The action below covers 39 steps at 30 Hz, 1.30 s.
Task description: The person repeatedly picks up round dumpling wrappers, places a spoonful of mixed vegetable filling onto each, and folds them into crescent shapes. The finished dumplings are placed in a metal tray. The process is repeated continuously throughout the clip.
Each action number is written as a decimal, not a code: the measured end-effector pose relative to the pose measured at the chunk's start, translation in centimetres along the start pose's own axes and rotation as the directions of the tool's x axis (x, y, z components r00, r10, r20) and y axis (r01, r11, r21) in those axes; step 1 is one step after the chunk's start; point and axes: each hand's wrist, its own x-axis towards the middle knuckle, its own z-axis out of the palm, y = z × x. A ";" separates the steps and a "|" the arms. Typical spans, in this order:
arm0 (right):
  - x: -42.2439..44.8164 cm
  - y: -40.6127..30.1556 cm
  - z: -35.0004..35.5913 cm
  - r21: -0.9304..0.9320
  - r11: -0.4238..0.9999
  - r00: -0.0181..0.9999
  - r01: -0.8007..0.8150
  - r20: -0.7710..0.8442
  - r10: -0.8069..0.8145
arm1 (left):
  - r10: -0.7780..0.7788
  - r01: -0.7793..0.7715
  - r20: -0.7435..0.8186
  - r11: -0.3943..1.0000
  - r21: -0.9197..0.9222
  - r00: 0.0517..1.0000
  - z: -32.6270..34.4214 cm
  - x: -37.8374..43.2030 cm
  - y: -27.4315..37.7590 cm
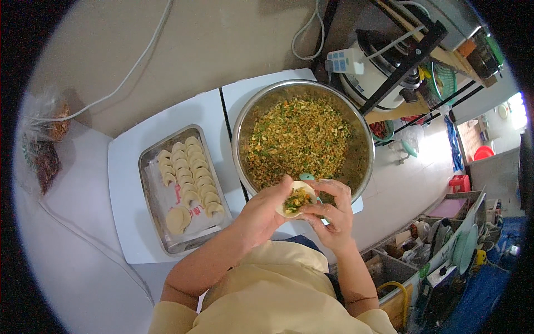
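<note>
My left hand (267, 211) cradles a round dumpling wrapper (309, 190) with chopped vegetable filling (295, 201) on it. The fingers of my right hand (331, 213) touch the wrapper's right edge and hold a turquoise-handled utensil, its handle partly hidden. Both hands are over the near rim of a large steel bowl (303, 84) of chopped filling (300, 133). Left of the bowl lies a steel tray (144, 167) with rows of folded dumplings (182, 172). Flat round wrappers (177, 220) overlap in the tray's near left part.
The bowl and tray stand on white surfaces (125, 154) with a dark gap between them. A wall with a hanging cable (142, 58) rises behind. At the right are a shelf frame (400, 71), a power strip (344, 61), a rice cooker (369, 89) and a cluttered counter (396, 267).
</note>
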 end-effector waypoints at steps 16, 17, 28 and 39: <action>0.0 -1.0 0.2 0.230 0.967 0.969 -0.108 -0.194 0.154 | 0.058 -0.137 0.158 0.821 0.554 0.986 1.2 -1.2 1.8; -0.2 -1.0 0.2 0.235 0.964 0.963 -0.122 -0.206 0.173 | 0.060 -0.132 0.154 0.848 0.513 0.986 1.2 -1.2 1.8; -1.1 -0.7 0.7 0.120 0.984 0.967 -0.128 -0.206 0.151 | 0.076 -0.138 0.148 0.871 0.472 0.986 1.3 -1.0 1.5; 0.9 -1.1 -0.8 0.111 0.993 0.999 -0.035 -0.020 0.037 | 0.094 -0.186 0.173 0.730 0.658 0.980 1.1 -1.1 1.8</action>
